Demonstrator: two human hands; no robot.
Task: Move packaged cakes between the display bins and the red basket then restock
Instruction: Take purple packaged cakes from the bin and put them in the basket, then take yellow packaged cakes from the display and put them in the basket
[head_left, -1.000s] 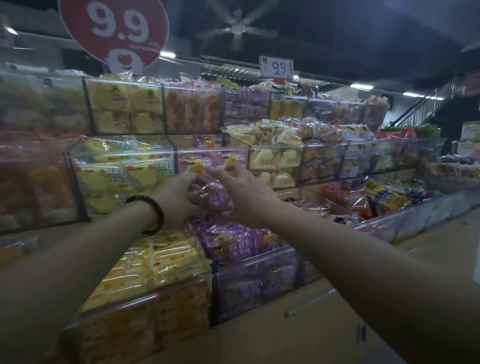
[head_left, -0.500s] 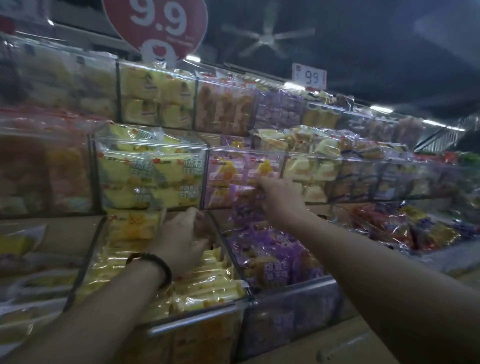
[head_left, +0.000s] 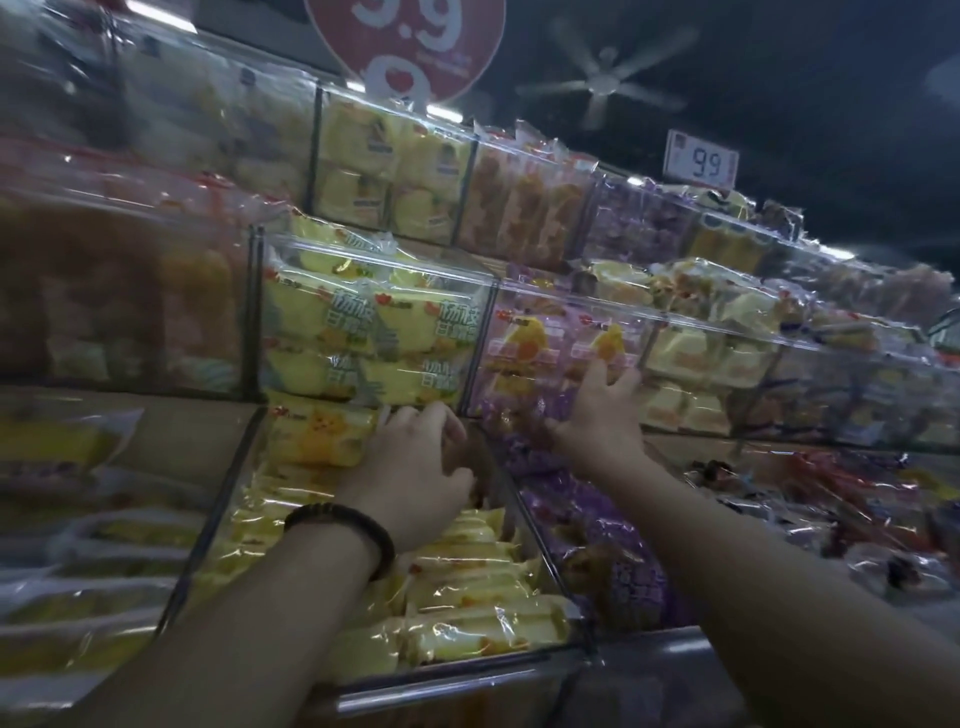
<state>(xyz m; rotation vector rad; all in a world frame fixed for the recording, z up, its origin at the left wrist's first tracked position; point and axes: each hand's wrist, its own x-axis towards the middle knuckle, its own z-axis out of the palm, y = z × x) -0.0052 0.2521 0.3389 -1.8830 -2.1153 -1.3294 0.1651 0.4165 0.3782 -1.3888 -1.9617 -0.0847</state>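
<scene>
**Both hands deep in the cake bins**

A dim shop aisle with clear display bins (head_left: 457, 686) stepped in tiers, all packed with wrapped cakes. A round red sign (head_left: 410, 41) hangs above the top tier. Right of it are a ceiling fan (head_left: 605, 78) and a small price card (head_left: 701, 165) reading 9.9.

In the nearest bin, yellow packs (head_left: 467, 587) lie in rows. Purple packs (head_left: 613, 561) fill the bin just to its right, past a clear divider. On the tier behind, a bin of yellow-green packs (head_left: 363, 332) stands to the left of a bin of pink packs (head_left: 535, 338).

The left hand (head_left: 415, 467), with a dark bracelet (head_left: 353, 530) on its wrist, reaches to the far end of the yellow bin, close to the divider. Its fingers are curled downward, but the blur and shadow there hide whether they grip anything, so I cannot tell. Just left of it, an upright yellow packet (head_left: 317, 431) leans at the back of the bin.

The right hand (head_left: 602, 421) is at the far end of the purple bin, its fingers spread and fairly straight. The fingertips reach up against the clear front of the pink-pack bin, and the palm lies over the purple packs without a visible grip.
</scene>
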